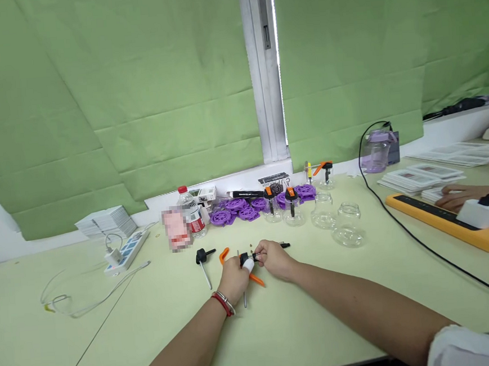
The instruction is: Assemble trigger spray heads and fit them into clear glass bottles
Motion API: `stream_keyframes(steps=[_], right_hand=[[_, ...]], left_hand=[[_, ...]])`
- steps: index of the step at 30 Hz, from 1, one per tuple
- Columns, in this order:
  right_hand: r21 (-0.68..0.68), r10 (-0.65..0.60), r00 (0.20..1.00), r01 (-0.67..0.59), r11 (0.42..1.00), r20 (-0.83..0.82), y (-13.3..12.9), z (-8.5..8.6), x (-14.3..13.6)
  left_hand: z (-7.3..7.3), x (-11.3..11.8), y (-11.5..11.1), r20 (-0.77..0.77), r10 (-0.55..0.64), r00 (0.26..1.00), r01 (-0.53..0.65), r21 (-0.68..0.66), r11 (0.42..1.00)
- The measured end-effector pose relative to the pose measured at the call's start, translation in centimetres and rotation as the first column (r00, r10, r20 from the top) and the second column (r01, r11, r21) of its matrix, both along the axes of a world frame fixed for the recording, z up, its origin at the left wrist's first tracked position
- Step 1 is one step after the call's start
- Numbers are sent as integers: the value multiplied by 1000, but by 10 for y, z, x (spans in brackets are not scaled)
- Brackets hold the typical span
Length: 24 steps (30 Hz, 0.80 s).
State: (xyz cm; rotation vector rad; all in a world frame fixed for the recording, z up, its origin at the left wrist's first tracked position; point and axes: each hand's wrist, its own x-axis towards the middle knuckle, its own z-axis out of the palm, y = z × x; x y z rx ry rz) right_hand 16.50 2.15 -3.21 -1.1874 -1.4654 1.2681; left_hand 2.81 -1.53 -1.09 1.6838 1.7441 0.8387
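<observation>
The left hand [233, 280] has its fingers closed on a black fitting [244, 258], above the table [155, 342], with a white covering on one digit; the right hand [273, 258] pinches a small dark-ended piece [255, 256] right beside that fitting; orange handles [257, 280] show on either side of the left hand, and a metal rod [244, 299] extends below it; to the left lies a black mechanism [202, 256] with a pale rod; farther out, two open-necked clear jars [349, 235] stand upright, see-through to the table; near them, two more jars [293, 217] carry orange-and-black tops, though whether the black parts hang inside or in front I cannot tell; behind, another jar [327, 183] has an orange lever on top; a red-capped bottle [196, 218], its fill level unclear, stands beside purple parts [247, 212]
</observation>
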Motion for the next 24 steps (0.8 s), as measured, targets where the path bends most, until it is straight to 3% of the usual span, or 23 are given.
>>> stream_keyframes(steps=[24], right_hand=[[189,-32,982,-4,982,188,5,-13,4]], left_hand=[[6,2,-1,-10,4,1000,-4,-29,1000]])
